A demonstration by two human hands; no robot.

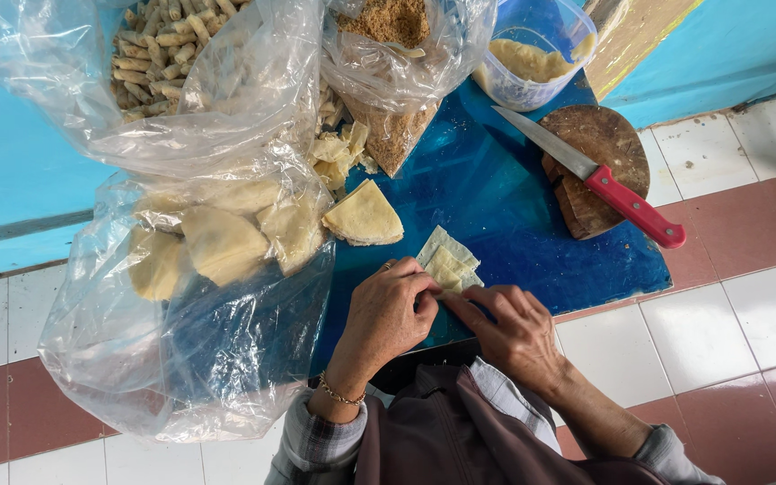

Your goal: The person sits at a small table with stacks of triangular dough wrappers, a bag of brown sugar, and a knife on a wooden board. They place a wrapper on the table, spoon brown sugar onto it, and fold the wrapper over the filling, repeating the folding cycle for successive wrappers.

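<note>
Wrapper (449,262) lies on blue table (514,207), near edge, centre. Left hand (388,314) and right hand (509,328) together, fingertips pinching its near corner, probably rolling. Keep fold tight, edges even. Knife (599,180) far right.

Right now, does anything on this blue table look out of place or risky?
Yes. The knife lies across the round wooden board, and its red handle juts past the edge of the blue table, over the tiled floor. Both hands, left hand and right hand, fold a pale wrapper, apart from it.
</note>
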